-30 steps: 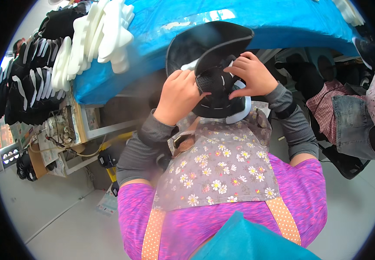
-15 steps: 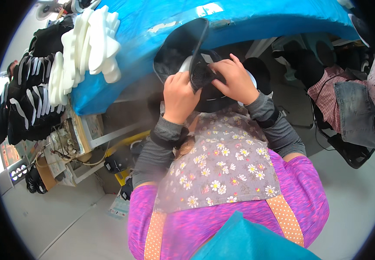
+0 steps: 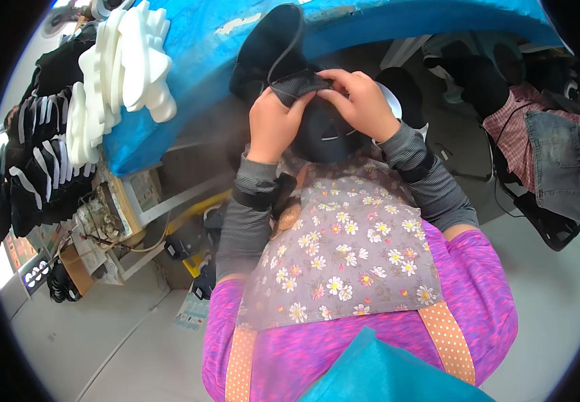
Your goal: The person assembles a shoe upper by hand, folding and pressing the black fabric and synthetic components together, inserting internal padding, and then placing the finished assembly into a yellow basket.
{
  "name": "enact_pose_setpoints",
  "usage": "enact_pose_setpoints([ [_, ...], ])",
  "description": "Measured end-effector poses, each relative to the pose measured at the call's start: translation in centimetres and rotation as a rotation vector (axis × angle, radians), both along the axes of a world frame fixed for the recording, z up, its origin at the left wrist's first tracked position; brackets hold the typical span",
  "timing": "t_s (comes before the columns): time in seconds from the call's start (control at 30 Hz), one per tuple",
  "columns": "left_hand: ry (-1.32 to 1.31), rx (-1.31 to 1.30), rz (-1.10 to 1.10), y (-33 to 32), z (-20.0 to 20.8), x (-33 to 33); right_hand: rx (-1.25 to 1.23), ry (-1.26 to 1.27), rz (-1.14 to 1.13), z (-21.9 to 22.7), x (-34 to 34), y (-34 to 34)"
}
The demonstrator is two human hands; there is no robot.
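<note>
Up near the blue-covered table, both of my hands hold a black fabric piece [image 3: 273, 50] with a curved, stitched-looking edge and a mesh flap. It resembles a shoe upper, but its exact kind is unclear. My left hand [image 3: 273, 126] is closed on the mesh flap from below, its thumb pointing right along it. My right hand [image 3: 364, 104] pinches the flap's right end between thumb and fingers, close to the left thumb. Beneath the hands, a rounded black thing [image 3: 330, 137] with a short white line sits against my flowered apron [image 3: 343, 261].
Blue sheeting [image 3: 199, 67] covers the table ahead. White sole-shaped pieces [image 3: 132, 60] are stacked at the left, beside rows of black pieces with white strips [image 3: 42, 164]. A wooden shelf unit [image 3: 126, 201] stands below. At the right, another person's denim-clad lap [image 3: 558, 167] adjoins a black chair [image 3: 545, 224].
The black piece has been turned, and its mesh flap now lies flatter between my hands. My right fingers have drawn in to meet the left thumb, and a white part inside is now hidden.
</note>
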State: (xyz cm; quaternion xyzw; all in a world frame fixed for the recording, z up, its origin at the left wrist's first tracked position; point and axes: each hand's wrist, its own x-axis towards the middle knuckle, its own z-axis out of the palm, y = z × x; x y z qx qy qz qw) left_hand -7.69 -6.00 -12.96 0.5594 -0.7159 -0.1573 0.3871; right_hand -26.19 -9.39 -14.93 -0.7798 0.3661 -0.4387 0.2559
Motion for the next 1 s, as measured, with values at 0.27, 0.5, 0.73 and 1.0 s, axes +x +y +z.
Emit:
enact_pose_setpoints([
  [0.27,0.176,0.684,0.039,-3.0,-1.2,0.5,0.438,-0.041,0.03,-2.8,0.2,-2.9],
  [0.5,0.198,0.836,0.048,-3.9,-0.6,0.2,0.725,-0.077,0.138,-1.8,-0.5,-2.9],
  [0.73,0.52,0.719,-0.032,-2.5,-1.7,0.2,1.046,-0.256,0.138,-2.0,0.4,-2.7],
  [1.0,0.394,0.48,0.022,-0.9,-1.4,0.2,0.723,-0.305,0.125,-2.0,1.1,-2.2],
])
